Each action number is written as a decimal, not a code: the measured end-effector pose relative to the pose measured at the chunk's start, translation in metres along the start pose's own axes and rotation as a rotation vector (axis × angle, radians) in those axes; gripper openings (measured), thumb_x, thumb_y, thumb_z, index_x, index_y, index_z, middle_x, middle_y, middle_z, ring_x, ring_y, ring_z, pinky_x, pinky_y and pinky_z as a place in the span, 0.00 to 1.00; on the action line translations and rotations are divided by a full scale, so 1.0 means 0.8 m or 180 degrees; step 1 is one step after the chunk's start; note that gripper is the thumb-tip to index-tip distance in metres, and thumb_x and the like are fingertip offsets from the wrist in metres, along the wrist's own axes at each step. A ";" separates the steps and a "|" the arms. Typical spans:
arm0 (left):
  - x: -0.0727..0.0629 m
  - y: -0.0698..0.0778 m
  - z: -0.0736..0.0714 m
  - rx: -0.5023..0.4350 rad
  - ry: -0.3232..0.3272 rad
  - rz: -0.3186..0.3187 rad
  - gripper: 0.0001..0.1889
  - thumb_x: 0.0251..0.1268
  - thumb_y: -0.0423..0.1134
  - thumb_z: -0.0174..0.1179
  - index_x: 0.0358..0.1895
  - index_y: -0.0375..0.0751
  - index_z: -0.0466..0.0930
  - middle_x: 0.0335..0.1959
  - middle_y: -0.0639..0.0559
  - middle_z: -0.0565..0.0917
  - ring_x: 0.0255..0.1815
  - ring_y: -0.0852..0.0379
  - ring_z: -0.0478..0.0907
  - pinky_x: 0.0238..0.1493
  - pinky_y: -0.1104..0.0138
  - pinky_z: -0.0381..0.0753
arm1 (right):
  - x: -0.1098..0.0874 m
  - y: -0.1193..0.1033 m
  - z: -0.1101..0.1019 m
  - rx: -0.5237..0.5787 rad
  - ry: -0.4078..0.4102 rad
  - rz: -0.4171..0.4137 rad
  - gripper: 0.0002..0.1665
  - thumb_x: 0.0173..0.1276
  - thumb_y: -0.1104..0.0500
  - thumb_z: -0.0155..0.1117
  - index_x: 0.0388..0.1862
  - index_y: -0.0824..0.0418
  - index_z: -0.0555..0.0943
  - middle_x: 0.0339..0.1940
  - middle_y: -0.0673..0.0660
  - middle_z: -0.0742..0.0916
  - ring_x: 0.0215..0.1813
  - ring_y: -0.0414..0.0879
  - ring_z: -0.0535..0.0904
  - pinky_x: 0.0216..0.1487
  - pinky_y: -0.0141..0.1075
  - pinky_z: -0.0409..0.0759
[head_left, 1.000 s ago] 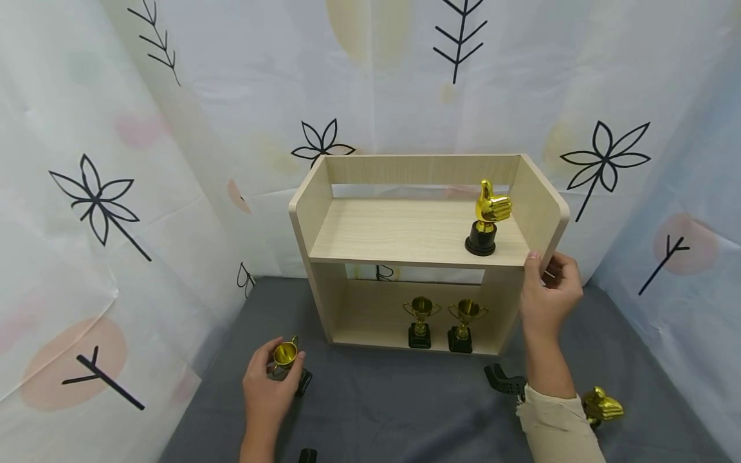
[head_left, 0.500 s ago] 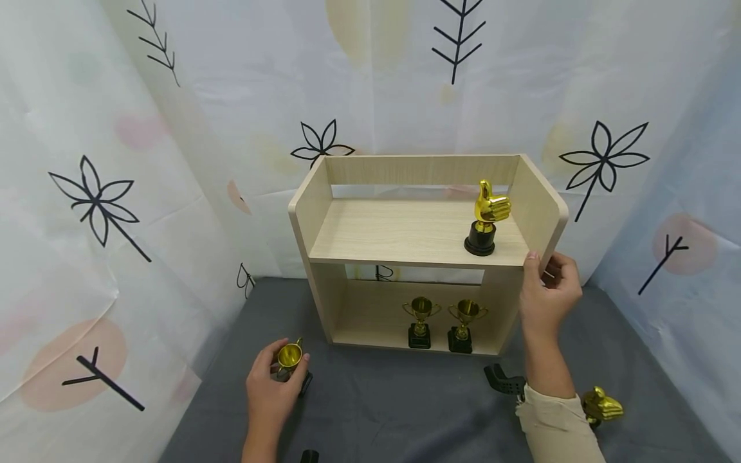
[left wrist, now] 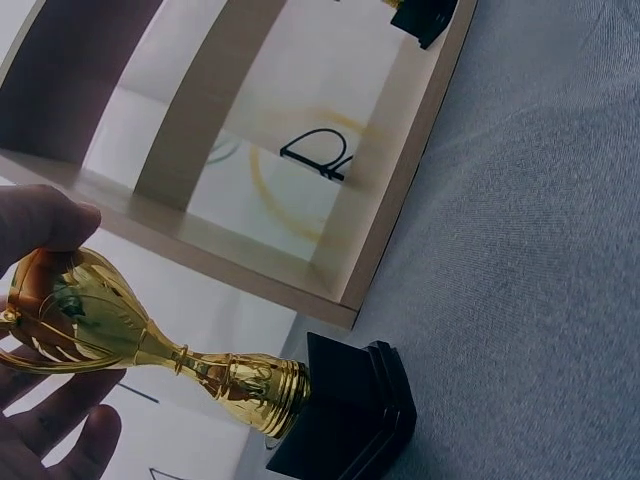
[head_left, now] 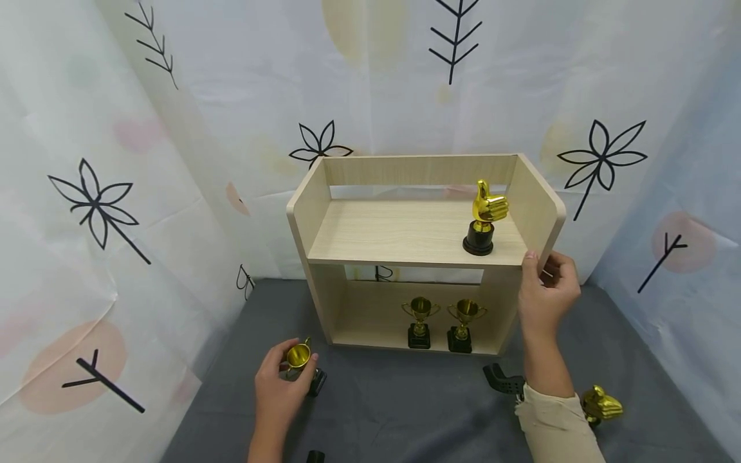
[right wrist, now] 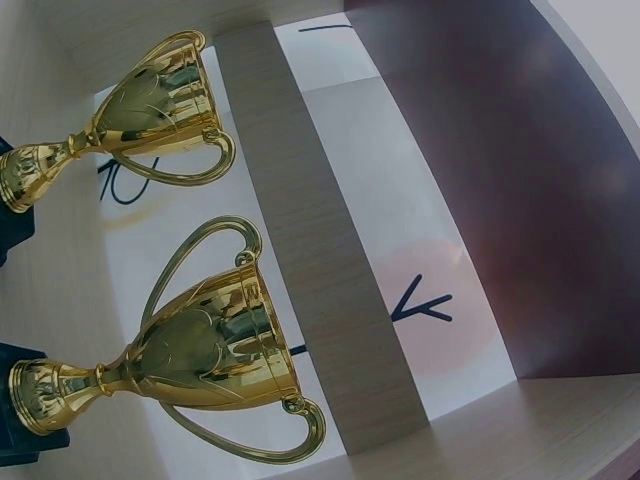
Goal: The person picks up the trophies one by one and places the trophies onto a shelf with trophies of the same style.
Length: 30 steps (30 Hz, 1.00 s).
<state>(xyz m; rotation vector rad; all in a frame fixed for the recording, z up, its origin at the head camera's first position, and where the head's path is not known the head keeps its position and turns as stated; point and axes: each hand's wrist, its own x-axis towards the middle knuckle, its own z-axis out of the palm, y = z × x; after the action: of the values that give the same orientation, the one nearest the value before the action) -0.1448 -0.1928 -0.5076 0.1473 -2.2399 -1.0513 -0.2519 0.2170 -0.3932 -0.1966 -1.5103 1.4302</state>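
My left hand (head_left: 282, 391) grips a gold trophy cup (left wrist: 90, 310) by its bowl, fingers and thumb around it. The cup's black base (left wrist: 350, 405) shows close over the grey cloth in the left wrist view. At the wooden shelf's right side, my right hand (head_left: 547, 292) holds the front edge of the side panel (head_left: 541, 206) between thumb and fingers. Two gold trophy cups with black bases, a left one (head_left: 420, 318) and a right one (head_left: 463, 321), stand on the lower shelf. A gold thumbs-up trophy (head_left: 483, 215) stands on the right of the upper shelf.
Another gold thumbs-up trophy (head_left: 602, 405) is beside my right sleeve, partly hidden. A black strap-like piece (head_left: 503, 381) sticks out by the right wrist. A small black object (head_left: 315, 456) shows at the bottom edge. Patterned cloth (head_left: 370, 77) hangs behind the shelf.
My left hand has moved a little to the right with the trophy cup, towards the shelf. The right hand stays at the side panel.
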 end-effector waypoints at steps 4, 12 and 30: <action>0.000 0.003 0.004 -0.0029 -0.0035 0.0048 0.24 0.54 0.34 0.82 0.56 0.42 0.87 0.51 0.50 0.89 0.45 0.55 0.84 0.46 0.68 0.82 | 0.000 -0.001 0.000 0.0004 0.0002 0.0008 0.21 0.72 0.55 0.71 0.53 0.71 0.86 0.39 0.35 0.84 0.41 0.34 0.83 0.42 0.26 0.78; -0.002 0.010 0.010 -0.0096 -0.0046 0.0207 0.24 0.53 0.33 0.83 0.54 0.41 0.87 0.49 0.50 0.89 0.44 0.54 0.85 0.45 0.68 0.82 | -0.001 -0.003 0.000 0.0008 -0.0033 0.0017 0.21 0.73 0.54 0.71 0.54 0.71 0.85 0.40 0.35 0.84 0.41 0.34 0.83 0.42 0.26 0.79; -0.005 0.019 0.020 -0.0185 -0.0220 0.0192 0.25 0.52 0.34 0.83 0.55 0.45 0.87 0.49 0.55 0.88 0.46 0.59 0.84 0.47 0.66 0.83 | 0.000 0.001 0.001 0.0074 -0.0009 0.0044 0.20 0.72 0.56 0.72 0.54 0.71 0.86 0.40 0.36 0.85 0.42 0.35 0.84 0.43 0.26 0.79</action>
<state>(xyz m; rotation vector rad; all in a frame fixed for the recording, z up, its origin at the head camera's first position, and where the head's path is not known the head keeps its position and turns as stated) -0.1490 -0.1708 -0.5060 0.0185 -2.2578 -1.1028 -0.2528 0.2170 -0.3938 -0.1913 -1.4965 1.4588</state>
